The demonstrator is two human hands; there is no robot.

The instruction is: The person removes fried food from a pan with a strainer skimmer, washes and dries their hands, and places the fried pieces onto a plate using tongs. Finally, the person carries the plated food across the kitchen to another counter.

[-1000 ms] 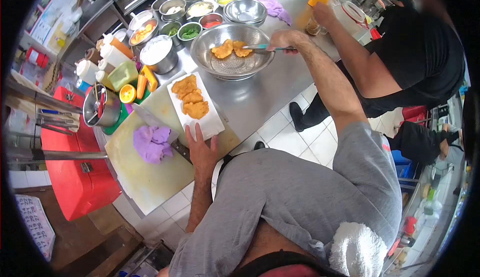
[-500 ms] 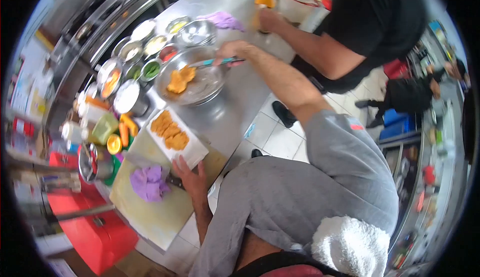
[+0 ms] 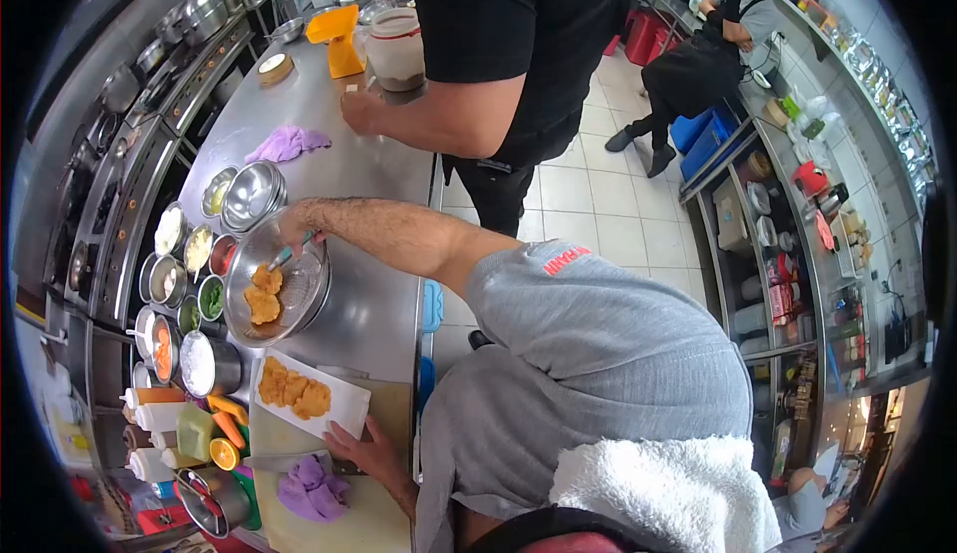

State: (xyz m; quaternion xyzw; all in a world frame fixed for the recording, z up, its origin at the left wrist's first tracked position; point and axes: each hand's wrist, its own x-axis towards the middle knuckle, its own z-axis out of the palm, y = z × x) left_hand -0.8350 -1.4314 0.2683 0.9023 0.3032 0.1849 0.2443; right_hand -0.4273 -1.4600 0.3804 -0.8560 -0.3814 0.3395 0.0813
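My right hand is closed around teal-handled metal tongs at the rim of a large metal bowl. The tips of the tongs reach toward golden fried pieces lying inside that bowl. Just nearer to me, a white rectangular tray carries several more fried pieces. My left hand lies against the near end of this tray, fingers stretched apart. Beside it, a knife rests on the cutting board, next to a crumpled purple cloth.
Small metal bowls of ingredients and a pot of white powder line the counter's left side. Bottles and a cut orange stand nearer. A co-worker in black stands close at the counter; another person stands farther back.
My view has swung upward and right, so the counter sits lower and further left. The tongs' tips have come down closer to the fried pieces. My left hand stays at the tray.
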